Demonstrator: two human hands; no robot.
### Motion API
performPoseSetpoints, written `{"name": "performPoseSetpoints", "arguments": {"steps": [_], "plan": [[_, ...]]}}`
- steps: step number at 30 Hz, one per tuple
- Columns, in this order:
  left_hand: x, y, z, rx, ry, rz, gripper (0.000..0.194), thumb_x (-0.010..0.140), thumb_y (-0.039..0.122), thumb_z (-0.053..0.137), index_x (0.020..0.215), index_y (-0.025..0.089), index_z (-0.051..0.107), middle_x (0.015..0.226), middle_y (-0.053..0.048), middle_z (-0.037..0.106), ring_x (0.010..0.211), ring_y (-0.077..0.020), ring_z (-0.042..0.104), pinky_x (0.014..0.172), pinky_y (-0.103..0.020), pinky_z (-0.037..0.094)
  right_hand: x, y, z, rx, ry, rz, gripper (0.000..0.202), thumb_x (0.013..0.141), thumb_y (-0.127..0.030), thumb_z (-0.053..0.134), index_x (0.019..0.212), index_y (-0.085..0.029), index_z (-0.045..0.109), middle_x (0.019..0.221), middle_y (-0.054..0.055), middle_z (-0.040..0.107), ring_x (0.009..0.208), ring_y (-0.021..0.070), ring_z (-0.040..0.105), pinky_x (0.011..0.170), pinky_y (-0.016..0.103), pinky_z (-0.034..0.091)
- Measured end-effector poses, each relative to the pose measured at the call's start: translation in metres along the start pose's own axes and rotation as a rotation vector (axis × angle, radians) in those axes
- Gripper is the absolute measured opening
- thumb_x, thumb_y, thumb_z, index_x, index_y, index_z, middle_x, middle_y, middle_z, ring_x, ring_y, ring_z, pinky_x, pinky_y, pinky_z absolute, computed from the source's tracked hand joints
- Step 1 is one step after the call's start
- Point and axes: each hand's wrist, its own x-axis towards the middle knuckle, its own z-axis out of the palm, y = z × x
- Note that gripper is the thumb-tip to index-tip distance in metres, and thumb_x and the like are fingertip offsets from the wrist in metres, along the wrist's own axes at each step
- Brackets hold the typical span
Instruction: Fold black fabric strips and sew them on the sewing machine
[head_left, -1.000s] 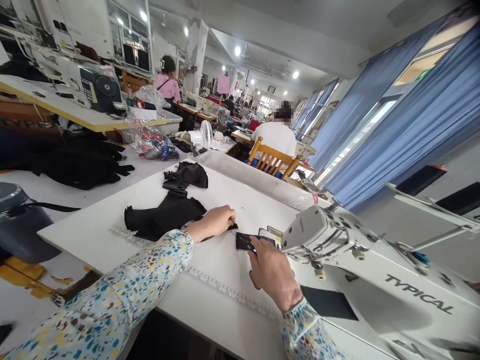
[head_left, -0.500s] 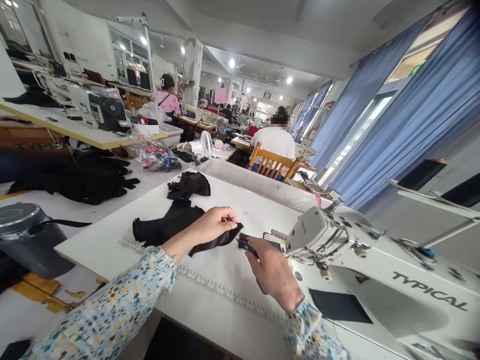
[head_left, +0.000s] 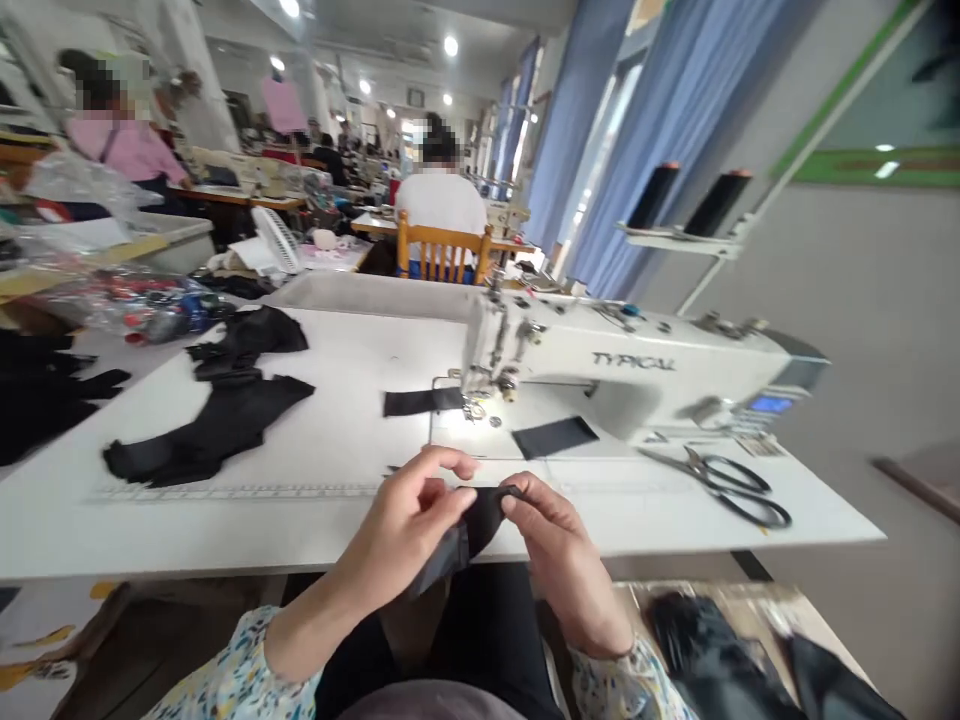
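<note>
Black cloth piece (head_left: 484,518), one: left hand (head_left: 405,510) and right hand (head_left: 566,550) are grasping it in their fingers, scissors (head_left: 696,464) lying right of the fingertips.

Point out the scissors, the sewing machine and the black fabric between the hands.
Scissors (head_left: 700,467), head view: near the pivot.
Sewing machine (head_left: 637,361), head view: its white arm, at the lettering.
Black fabric (head_left: 484,520), head view: the dark part below its upper edge.
</note>
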Motion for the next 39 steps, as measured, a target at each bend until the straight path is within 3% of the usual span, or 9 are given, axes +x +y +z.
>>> {"name": "performPoseSetpoints", "arguments": {"steps": [3,7,11,13,15,18,27,34,39], "plan": [[-0.006,0.002,0.031,-0.214,-0.008,-0.070,0.025,0.096,0.044,0.063,0.116,0.029,0.065,0.071,0.002,0.050,0.059,-0.0137,0.041,0.055,-0.027,0.036,-0.040,0.013,-0.035,0.258,0.158,0.086,0.018,0.085,-0.036,0.075,0.084,-0.020,0.066,0.076,-0.002,0.060,0.076,0.0150,0.053,0.075,0.027,0.043],[-0.008,0.002,0.090,-0.414,-0.162,-0.065,0.021,0.095,0.039,0.066,0.113,0.029,0.067,0.123,-0.006,0.061,0.062,-0.0105,0.045,0.056,-0.028,0.041,-0.087,0.035,-0.072,0.417,0.307,0.145,0.019,0.082,-0.033,0.079,0.089,-0.020,0.068,0.075,-0.002,0.061,0.073,0.0138,0.053,0.073,0.026,0.043],[-0.016,-0.054,0.136,-0.243,-0.363,-0.160,0.020,0.096,0.042,0.062,0.106,0.025,0.070,0.121,-0.007,0.064,0.070,-0.0146,0.056,0.069,-0.032,0.052,-0.113,0.097,-0.098,0.482,0.442,0.232,0.017,0.078,-0.029,0.080,0.089,-0.020,0.071,0.079,-0.001,0.065,0.078,0.0146,0.056,0.078,0.027,0.045],[-0.028,-0.099,0.137,0.008,-0.358,-0.226,0.028,0.090,0.050,0.066,0.092,0.023,0.073,0.111,-0.008,0.068,0.094,-0.0229,0.063,0.092,-0.037,0.052,-0.125,0.139,-0.107,0.521,0.485,0.305,0.015,0.070,-0.023,0.082,0.079,-0.018,0.071,0.079,-0.001,0.067,0.080,0.0153,0.058,0.080,0.027,0.046],[-0.044,-0.139,0.125,0.106,-0.300,-0.358,0.035,0.087,0.055,0.064,0.096,0.022,0.073,0.108,-0.009,0.070,0.109,-0.0291,0.062,0.101,-0.042,0.049,-0.137,0.177,-0.114,0.573,0.521,0.390,0.016,0.068,-0.024,0.082,0.079,-0.018,0.071,0.079,0.000,0.068,0.079,0.0158,0.061,0.078,0.028,0.047],[-0.063,-0.169,0.107,0.177,-0.297,-0.495,0.039,0.091,0.055,0.057,0.106,0.023,0.072,0.112,-0.008,0.072,0.113,-0.0288,0.063,0.103,-0.041,0.048,-0.150,0.209,-0.127,0.631,0.526,0.471,0.019,0.069,-0.026,0.082,0.083,-0.018,0.072,0.083,0.000,0.071,0.081,0.0162,0.065,0.080,0.028,0.049],[-0.024,-0.156,0.138,0.179,-0.510,-0.513,0.019,0.070,0.033,0.080,0.069,0.020,0.067,0.062,0.003,0.059,0.065,-0.0177,0.054,0.069,-0.029,0.045,-0.134,0.213,-0.139,0.666,0.455,0.480,0.018,0.084,-0.029,0.077,0.087,-0.016,0.065,0.078,-0.001,0.067,0.069,0.0130,0.062,0.068,0.028,0.051],[-0.005,-0.131,0.138,-0.145,-0.521,-0.538,0.035,0.081,0.047,0.072,0.105,0.022,0.071,0.103,-0.006,0.074,0.099,-0.0254,0.068,0.090,-0.036,0.053,-0.125,0.187,-0.125,0.739,0.395,0.389,0.018,0.075,-0.025,0.081,0.088,-0.017,0.070,0.087,0.001,0.069,0.082,0.0149,0.064,0.084,0.028,0.051],[-0.008,-0.124,0.153,-0.323,-0.527,-0.566,0.028,0.081,0.039,0.076,0.103,0.021,0.074,0.131,-0.008,0.069,0.122,-0.0302,0.063,0.108,-0.041,0.047,-0.122,0.183,-0.117,0.771,0.361,0.371,0.019,0.073,-0.027,0.082,0.084,-0.018,0.069,0.083,0.000,0.068,0.078,0.0151,0.062,0.081,0.028,0.051]]}}
